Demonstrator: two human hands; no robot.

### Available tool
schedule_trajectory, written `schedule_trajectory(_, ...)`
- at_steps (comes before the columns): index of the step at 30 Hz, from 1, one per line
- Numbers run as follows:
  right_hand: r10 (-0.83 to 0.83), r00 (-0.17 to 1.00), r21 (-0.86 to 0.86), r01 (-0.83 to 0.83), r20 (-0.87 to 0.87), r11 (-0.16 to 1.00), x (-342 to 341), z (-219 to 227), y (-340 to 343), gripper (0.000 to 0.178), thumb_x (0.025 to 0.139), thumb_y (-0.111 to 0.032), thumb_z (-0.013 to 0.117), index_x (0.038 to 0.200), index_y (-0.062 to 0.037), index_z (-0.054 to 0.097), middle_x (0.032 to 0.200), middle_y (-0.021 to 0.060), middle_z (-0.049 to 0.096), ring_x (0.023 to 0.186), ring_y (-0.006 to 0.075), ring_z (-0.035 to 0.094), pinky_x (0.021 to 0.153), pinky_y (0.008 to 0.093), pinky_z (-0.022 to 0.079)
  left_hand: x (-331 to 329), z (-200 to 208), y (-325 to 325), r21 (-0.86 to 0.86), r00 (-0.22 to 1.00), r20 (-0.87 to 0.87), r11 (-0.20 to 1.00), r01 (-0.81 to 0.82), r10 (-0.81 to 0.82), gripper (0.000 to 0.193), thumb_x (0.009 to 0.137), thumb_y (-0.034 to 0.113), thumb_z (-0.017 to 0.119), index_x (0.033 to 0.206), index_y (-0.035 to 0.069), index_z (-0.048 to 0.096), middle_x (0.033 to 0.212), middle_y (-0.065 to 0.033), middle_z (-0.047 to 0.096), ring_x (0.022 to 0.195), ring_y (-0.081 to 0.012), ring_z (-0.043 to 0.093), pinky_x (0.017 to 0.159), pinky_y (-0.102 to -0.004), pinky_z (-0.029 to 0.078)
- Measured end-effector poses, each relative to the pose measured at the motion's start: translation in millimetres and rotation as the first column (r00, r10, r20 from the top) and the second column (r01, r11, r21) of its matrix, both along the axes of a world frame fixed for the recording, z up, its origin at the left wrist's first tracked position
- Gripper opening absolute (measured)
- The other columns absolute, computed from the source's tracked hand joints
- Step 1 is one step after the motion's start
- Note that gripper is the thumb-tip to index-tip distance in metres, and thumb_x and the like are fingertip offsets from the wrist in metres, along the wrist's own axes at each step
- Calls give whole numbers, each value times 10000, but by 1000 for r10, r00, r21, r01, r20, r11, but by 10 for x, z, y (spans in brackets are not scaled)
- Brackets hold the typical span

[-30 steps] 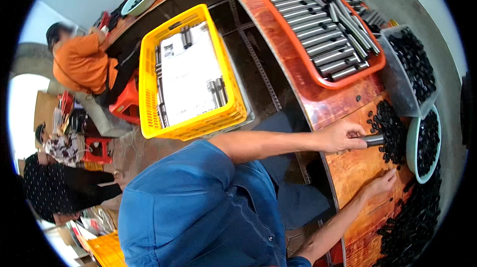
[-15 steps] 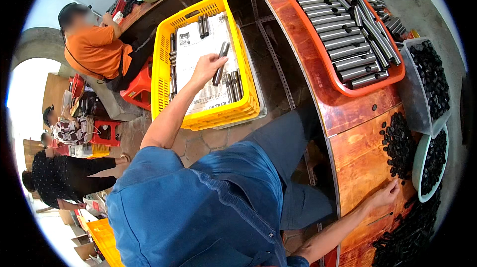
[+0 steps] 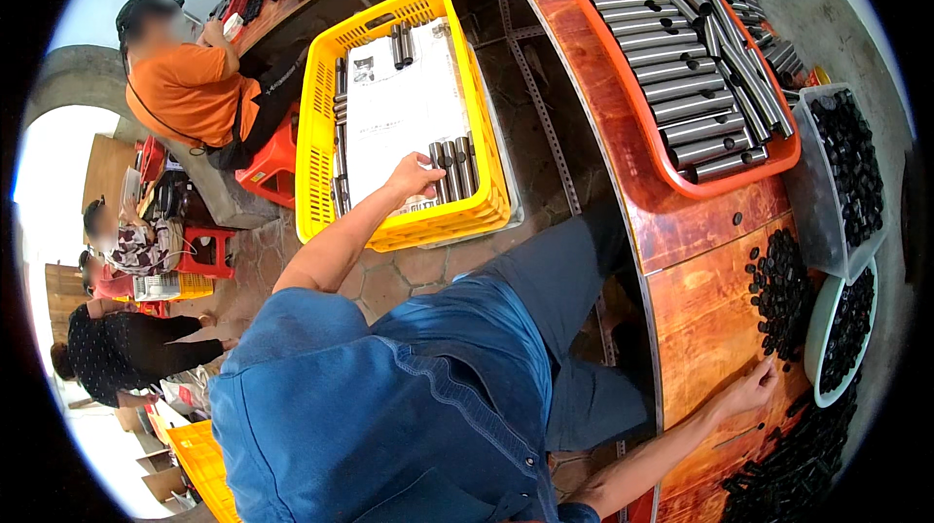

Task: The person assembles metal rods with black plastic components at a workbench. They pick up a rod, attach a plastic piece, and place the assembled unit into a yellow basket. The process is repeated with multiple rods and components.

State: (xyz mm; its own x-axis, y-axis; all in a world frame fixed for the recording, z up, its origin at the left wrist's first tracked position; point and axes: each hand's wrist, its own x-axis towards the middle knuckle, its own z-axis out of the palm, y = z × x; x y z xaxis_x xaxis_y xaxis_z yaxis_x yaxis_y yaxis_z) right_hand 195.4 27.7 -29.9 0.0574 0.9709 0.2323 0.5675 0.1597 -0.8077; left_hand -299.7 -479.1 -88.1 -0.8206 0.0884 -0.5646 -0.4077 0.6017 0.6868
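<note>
My left hand (image 3: 416, 177) is inside the yellow crate (image 3: 389, 231), its fingers closed round a dark metal tube (image 3: 438, 158) at the left end of a short row of metal tubes (image 3: 462, 165). These lie on printed paper lining the crate. On the wooden table at the right, my right hand (image 3: 751, 391) has thumb and fingertips pinched together at the near edge of a heap of small black caps (image 3: 778, 291). Whatever is between those fingertips is too small or hidden to make out.
An orange basket (image 3: 637, 124) of metal tubes stands on the table (image 3: 691, 304). Beside it are a clear bin (image 3: 815, 182) and pale green basin (image 3: 822, 382) of black parts; more black pieces (image 3: 798, 465) lie nearer. A person in orange (image 3: 190, 85) sits at the far left.
My left hand has lowered toward the crate's near side, bringing the tube it held up beside the row. My right hand has shifted only slightly and stays by the black caps.
</note>
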Motion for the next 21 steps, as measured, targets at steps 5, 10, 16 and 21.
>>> schedule_trajectory(5, 19, 1000, 23, -19, 22, 1000, 11, -23, 1, 352, 1017, -384, 623, 1000, -44, 713, 895, 37, 682, 712, 153, 548, 647, 342, 455, -34, -68, -62, 11, 998, 51, 1000, 27, -28, 402, 891, 178, 775, 1113, -68, 548, 824, -136, 678, 618, -168, 678, 544, -288, 566)
schedule_trajectory(10, 27, 1000, 44, -27, 4, 999, -26, -1, -38, 347, 1020, -371, 622, 1000, -35, 708, 896, 42, 681, 721, 150, 551, 653, 339, 460, 5, 42, -4, 4, 998, 44, 999, 43, -43, 403, 887, 189, 783, 1086, -71, 548, 849, -141, 669, 633, -171, 681, 554, -282, 574)
schedule_trajectory(16, 55, 998, 36, -54, -16, 998, -19, -10, -23, 334, 1026, -343, 615, 995, -21, 701, 895, 53, 675, 743, 159, 558, 682, 345, 472, 40, 102, 29, -77, 998, 31, 996, 50, -47, 364, 879, 190, 798, 1041, -56, 585, 840, -128, 667, 650, -164, 677, 574, -267, 572)
schedule_trajectory(21, 64, 998, 24, -64, -13, 998, -67, 47, -69, 316, 1029, -319, 615, 991, -14, 693, 878, 49, 657, 759, 170, 563, 701, 354, 474, 4, 99, -3, -71, 995, 82, 996, 56, -50, 307, 870, 191, 810, 957, -46, 636, 824, -121, 676, 655, -162, 678, 574, -257, 567)
